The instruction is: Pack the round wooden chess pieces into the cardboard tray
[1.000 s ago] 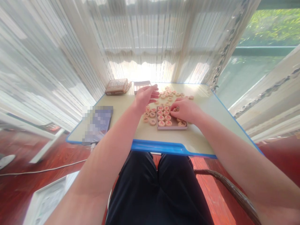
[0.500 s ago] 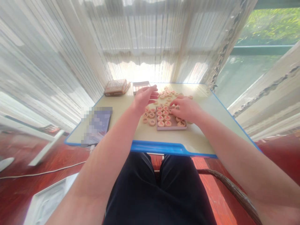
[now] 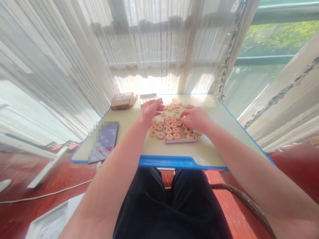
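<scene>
A shallow box [image 3: 183, 140] holds round wooden Chinese chess pieces: red-marked ones [image 3: 175, 130] in two columns on the left, dark-marked ones [image 3: 190, 136] along the right. My right hand [image 3: 195, 117] hovers over its far right corner, fingers loosely bent and apart, hiding part of that side. Just left of its fingertips, a dark-marked piece [image 3: 178, 123] lies in the box. My left hand [image 3: 150, 112] is raised, fingers spread with nothing in them, above loose pieces [image 3: 159, 127] left of the box. More loose pieces [image 3: 177, 106] are scattered beyond the box.
A brown box [image 3: 122, 100] and a second shallow tray [image 3: 149, 96] stand at the table's back left. A dark tablet-like device [image 3: 106, 139], partly pixelated, lies at the left edge. The table has a blue rim [image 3: 166, 162]. Sheer curtains [image 3: 154, 43] hang behind it.
My right hand has lifted slightly off the box, uncovering the dark-marked piece by its fingertips and more of the right column. My left hand stays raised. The whole view has shifted a little.
</scene>
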`<state>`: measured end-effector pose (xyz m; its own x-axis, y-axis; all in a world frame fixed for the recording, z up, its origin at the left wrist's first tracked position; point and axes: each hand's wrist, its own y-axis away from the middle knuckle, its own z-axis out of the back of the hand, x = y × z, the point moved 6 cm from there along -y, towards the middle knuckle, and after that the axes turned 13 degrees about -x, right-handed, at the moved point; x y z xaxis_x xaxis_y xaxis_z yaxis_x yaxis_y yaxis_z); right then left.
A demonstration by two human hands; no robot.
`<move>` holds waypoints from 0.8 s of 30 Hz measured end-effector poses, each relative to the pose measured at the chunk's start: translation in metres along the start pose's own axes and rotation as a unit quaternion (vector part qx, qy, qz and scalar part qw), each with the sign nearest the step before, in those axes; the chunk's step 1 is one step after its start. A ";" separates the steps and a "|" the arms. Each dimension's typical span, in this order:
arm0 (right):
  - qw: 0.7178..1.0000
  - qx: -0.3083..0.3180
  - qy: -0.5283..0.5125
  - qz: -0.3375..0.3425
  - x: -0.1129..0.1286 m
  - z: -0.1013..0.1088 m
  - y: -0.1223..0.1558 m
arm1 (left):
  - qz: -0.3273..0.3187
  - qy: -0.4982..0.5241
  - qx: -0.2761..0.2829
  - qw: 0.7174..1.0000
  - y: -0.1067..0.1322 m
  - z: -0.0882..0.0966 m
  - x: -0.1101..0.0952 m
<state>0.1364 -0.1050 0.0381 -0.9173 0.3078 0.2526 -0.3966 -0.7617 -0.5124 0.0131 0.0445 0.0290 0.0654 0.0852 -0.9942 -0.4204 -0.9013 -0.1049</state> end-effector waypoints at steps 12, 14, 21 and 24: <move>0.997 0.071 0.024 0.006 0.009 -0.009 0.003 | 0.008 0.012 -0.008 1.000 -0.001 0.001 0.003; 0.997 0.072 0.026 0.006 0.009 -0.010 0.003 | 0.010 0.013 -0.003 1.000 -0.002 0.001 0.005; 0.997 0.064 0.028 0.015 0.010 -0.009 0.004 | 0.004 0.017 0.000 1.000 -0.003 0.000 0.004; 0.998 0.055 0.022 0.012 0.008 -0.007 0.003 | 0.001 0.002 -0.003 1.000 -0.003 0.001 0.004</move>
<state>0.1274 -0.1009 0.0331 -0.9283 0.3112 0.2035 -0.3701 -0.8269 -0.4234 0.0141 0.0478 0.0250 0.0693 0.0819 -0.9942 -0.4148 -0.9040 -0.1034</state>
